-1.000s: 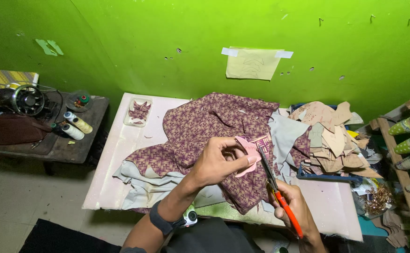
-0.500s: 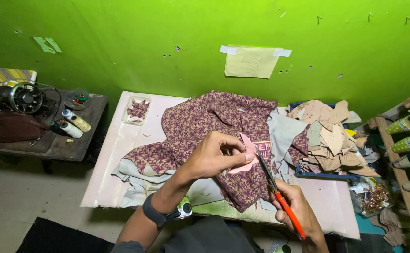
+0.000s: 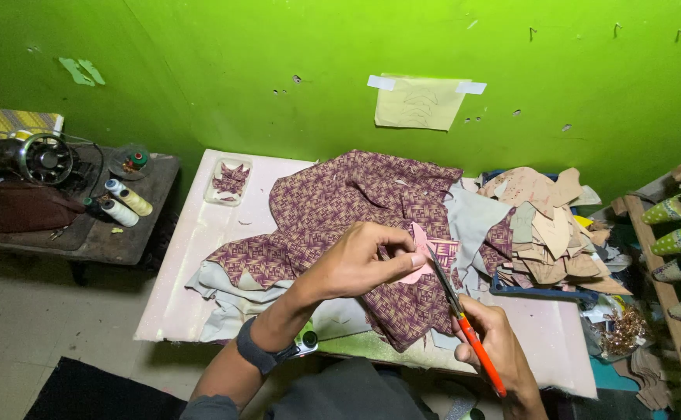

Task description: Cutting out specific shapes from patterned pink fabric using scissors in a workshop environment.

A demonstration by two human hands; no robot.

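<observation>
- My left hand (image 3: 364, 260), at the centre of the frame, pinches a small pink pattern piece (image 3: 417, 253) shut between thumb and fingers, against the maroon patterned fabric (image 3: 340, 206).
- My right hand (image 3: 496, 350), at the lower right, is closed round the orange handles of the scissors (image 3: 457, 311); their blades point up at the pink piece.
- The fabric lies heaped across the pale bench (image 3: 193, 257).
- Tan cut-outs (image 3: 547, 225) are piled at the right.
- A sewing machine (image 3: 33, 155) stands at the far left.

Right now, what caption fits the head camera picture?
Left hand pinches pink paper pattern against maroon patterned cloth; right hand works orange-handled scissors.
</observation>
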